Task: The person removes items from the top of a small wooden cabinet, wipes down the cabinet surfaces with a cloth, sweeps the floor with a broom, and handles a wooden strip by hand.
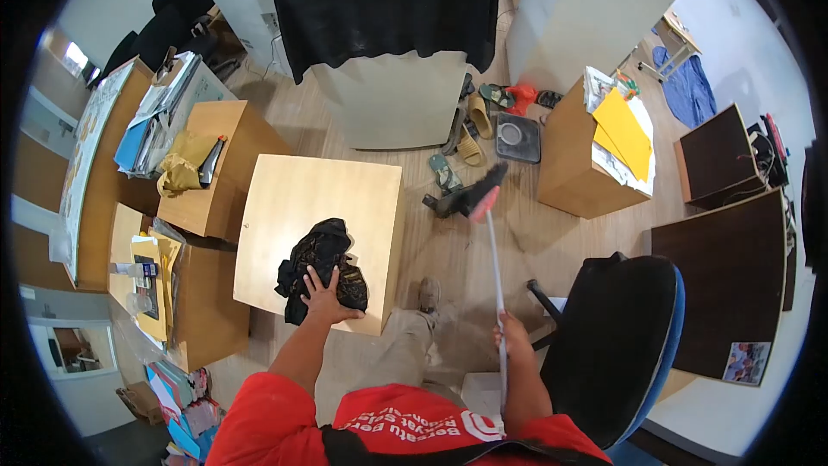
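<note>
My left hand (324, 298) lies with spread fingers on a crumpled black cloth (321, 255) that has a brownish pattern. The cloth rests on the light wooden top of a cabinet (362, 194). In my right hand (515, 335) is the pale handle of a broom (496, 263), with the fingers wrapped round it. The broom's pink and black head (485, 196) is down on the wooden floor, close to several sandals. The lower end of the handle runs down beside my right forearm.
Several sandals (471, 147) and a dark bathroom scale (517, 138) lie ahead on the floor. A black office chair (608, 336) stands close on my right. Cabinets stacked with papers (164, 276) line the left. A black-draped box (388, 103) stands ahead; a wooden cabinet (573, 155) bears yellow envelopes.
</note>
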Tool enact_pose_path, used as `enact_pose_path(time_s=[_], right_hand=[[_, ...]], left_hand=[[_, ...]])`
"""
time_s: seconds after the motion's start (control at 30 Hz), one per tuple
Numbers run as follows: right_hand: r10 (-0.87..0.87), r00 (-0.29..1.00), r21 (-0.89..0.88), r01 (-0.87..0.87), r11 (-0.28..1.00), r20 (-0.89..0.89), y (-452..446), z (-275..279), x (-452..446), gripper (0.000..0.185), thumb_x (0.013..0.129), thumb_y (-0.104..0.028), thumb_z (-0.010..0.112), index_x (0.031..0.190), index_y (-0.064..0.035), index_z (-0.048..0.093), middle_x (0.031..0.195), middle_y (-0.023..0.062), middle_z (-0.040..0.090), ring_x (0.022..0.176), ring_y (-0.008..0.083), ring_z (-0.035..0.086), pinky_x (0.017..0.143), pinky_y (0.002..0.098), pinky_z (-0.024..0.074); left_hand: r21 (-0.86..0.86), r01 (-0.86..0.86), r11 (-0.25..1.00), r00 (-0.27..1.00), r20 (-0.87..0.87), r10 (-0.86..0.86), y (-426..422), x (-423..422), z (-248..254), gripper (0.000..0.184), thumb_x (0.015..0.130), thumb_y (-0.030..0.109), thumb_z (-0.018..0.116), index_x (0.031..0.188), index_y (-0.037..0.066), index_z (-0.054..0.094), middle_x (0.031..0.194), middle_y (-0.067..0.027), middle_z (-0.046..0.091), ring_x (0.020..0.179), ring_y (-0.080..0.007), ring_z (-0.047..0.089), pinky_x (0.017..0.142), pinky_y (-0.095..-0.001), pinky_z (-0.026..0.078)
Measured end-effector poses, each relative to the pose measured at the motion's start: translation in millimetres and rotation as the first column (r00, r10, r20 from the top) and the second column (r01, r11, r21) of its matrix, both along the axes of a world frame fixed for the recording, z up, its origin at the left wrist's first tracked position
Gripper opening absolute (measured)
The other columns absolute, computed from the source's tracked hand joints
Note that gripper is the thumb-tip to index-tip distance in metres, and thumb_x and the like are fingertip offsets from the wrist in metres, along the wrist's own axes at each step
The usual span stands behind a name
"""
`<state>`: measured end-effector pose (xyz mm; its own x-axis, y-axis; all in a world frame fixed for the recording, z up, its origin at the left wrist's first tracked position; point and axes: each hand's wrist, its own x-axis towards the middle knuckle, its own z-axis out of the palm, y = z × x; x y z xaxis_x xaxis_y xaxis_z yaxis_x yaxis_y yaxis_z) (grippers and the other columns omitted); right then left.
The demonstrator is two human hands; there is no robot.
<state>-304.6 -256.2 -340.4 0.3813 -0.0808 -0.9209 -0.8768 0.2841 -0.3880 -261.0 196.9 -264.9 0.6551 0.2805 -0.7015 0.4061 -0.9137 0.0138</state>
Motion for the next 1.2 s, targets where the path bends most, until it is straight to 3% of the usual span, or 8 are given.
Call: enact_pose_path(time_s=[0.07,0.17,0.27,0.37,0.57,0.87,1.07,1.2], right_hand=[[0.148,0.986,-0.243,-0.161,0.957,-0.071,-24,3,-8,0.036,0.098,-0.034,0.052,0.130,-0.0168,0.051,0.061,0.0048,0.049,0.042,0.0156,0.044,0.038,0.0326,0.0392],[0.243,0.970,-0.337,-0.237,0.911,-0.024,-78,-17,-27,0.038,0.097,-0.033,0.051,0.131,-0.0159,0.051,0.060,0.0059,0.049,0.042,0.0172,0.047,0.037,0.0338,0.0402],[0.214,0.972,-0.370,-0.236,0.899,-0.099,-81,50,-20,0.040,0.098,-0.030,0.049,0.136,-0.0167,0.049,0.059,0.0077,0.050,0.042,0.0183,0.049,0.036,0.0342,0.0406],[0.145,0.984,-0.372,-0.175,0.912,-0.107,-90,84,-11,0.046,0.097,-0.027,0.050,0.138,-0.0071,0.046,0.061,0.0097,0.053,0.042,0.0198,0.051,0.035,0.0368,0.0424],[0.346,0.937,-0.296,-0.314,0.902,0.058,-105,62,44,0.046,0.097,-0.028,0.051,0.139,-0.0098,0.048,0.061,0.0083,0.053,0.042,0.0194,0.053,0.035,0.0349,0.0431],[0.395,0.918,-0.298,-0.367,0.881,0.038,-97,61,107,0.047,0.096,-0.034,0.053,0.139,-0.0154,0.048,0.059,0.0063,0.052,0.041,0.0182,0.051,0.037,0.0348,0.0426],[0.319,0.945,-0.312,-0.285,0.906,0.064,-64,108,123,0.045,0.096,-0.036,0.053,0.134,-0.0134,0.052,0.058,0.0062,0.052,0.041,0.0169,0.049,0.038,0.0325,0.0411],[0.416,0.909,-0.352,-0.380,0.855,0.030,-61,121,129,0.043,0.096,-0.036,0.054,0.133,-0.0149,0.054,0.058,0.0048,0.052,0.042,0.0157,0.048,0.039,0.0321,0.0411]], left_hand=[[0.007,-0.003,1.000,1.000,-0.013,0.003,-1,5,3,0.146,0.039,0.069,0.085,0.153,0.032,0.001,0.153,-0.0257,-0.023,0.144,-0.0457,-0.009,0.106,-0.0694,0.023],[0.010,-0.002,1.000,1.000,-0.026,0.003,0,-1,3,0.145,0.040,0.069,0.085,0.153,0.033,0.002,0.153,-0.0258,-0.023,0.144,-0.0459,-0.009,0.106,-0.0696,0.022],[0.002,-0.017,1.000,0.999,-0.039,0.017,1,11,9,0.144,0.041,0.070,0.084,0.153,0.033,0.002,0.153,-0.0258,-0.023,0.144,-0.0462,-0.009,0.106,-0.0698,0.022],[0.011,-0.006,1.000,0.999,-0.041,0.007,1,9,6,0.144,0.040,0.069,0.084,0.153,0.033,0.003,0.153,-0.0257,-0.023,0.144,-0.0464,-0.008,0.106,-0.0692,0.022],[0.012,-0.044,0.999,0.998,-0.052,0.044,-2,13,8,0.142,0.042,0.064,0.087,0.153,0.034,0.004,0.154,-0.0252,-0.021,0.144,-0.0451,-0.006,0.107,-0.0679,0.023],[0.025,-0.072,0.997,0.996,-0.059,0.074,-6,15,13,0.141,0.045,0.059,0.088,0.153,0.035,0.000,0.154,-0.0249,-0.021,0.145,-0.0442,-0.004,0.107,-0.0644,0.028],[0.014,-0.119,0.993,0.989,-0.086,0.120,-7,19,15,0.141,0.045,0.055,0.091,0.153,0.036,0.001,0.155,-0.0238,-0.020,0.145,-0.0434,-0.003,0.108,-0.0642,0.027],[0.006,-0.135,0.991,0.989,-0.054,0.135,-4,15,14,0.141,0.045,0.054,0.091,0.152,0.037,0.002,0.155,-0.0229,-0.020,0.145,-0.0425,-0.004,0.108,-0.0642,0.026]])
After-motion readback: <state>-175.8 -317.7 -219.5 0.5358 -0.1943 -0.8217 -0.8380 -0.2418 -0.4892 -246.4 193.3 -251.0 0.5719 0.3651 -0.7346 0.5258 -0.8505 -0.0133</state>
